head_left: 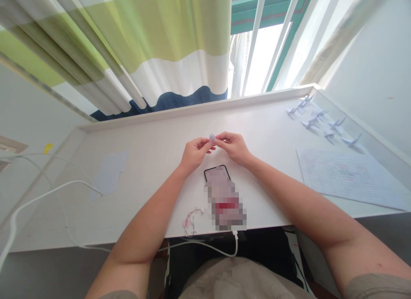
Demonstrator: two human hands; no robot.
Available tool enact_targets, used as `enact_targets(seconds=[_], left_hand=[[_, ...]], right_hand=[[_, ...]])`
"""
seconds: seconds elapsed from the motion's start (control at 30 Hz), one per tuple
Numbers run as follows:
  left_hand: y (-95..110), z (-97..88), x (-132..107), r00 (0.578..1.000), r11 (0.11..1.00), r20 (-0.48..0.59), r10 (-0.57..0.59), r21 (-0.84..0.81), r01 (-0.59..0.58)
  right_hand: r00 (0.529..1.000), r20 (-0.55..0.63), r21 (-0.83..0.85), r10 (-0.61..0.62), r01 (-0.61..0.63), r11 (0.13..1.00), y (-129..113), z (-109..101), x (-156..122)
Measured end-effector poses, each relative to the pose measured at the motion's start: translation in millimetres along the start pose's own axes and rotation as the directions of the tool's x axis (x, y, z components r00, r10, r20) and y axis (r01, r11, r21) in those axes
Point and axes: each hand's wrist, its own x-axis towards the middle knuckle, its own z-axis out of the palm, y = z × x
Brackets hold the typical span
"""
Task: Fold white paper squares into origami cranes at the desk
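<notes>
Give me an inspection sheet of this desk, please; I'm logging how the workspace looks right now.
surface: white desk, with a raised ledge along its far edge.
things in hand: small folded paper, pale lilac, pinched between both hands above the desk.
clutter: phone just before the hands; paper cranes at far right; lined sheet on the right; pale paper scrap on the left; small trinket at the near edge.
hands: left hand and right hand, both closed on the small folded paper.
cables: charging cable plugged into the phone; other white cables at left.
surroundings: striped curtain, window, white wall.
</notes>
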Motion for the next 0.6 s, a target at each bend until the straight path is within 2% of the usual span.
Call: enact_targets(seconds=[0.17, 0.47, 0.6], left_hand=[[1.1, 0.2, 0.1, 1.0, 0.999, -0.004, -0.007, -0.031, 0.007], [4.9, 0.9, -1.5, 0.998, 0.995, 0.008, -0.063, -0.083, 0.063], [4.3, 1.7, -1.6, 0.999, 0.996, 0.003, -0.048, -0.075, 0.048]], right_hand=[[0.999, 0.04, 0.037, 0.025, -0.027, 0.999, -1.9, -0.9, -1.2], [0.993, 0.115, 0.042, -0.008, 0.003, 0.999, -6.3, -2.9, -1.3], [0.992, 0.123, 0.047, -0.01, 0.004, 0.999, -8.8, -1.2, -2.3]])
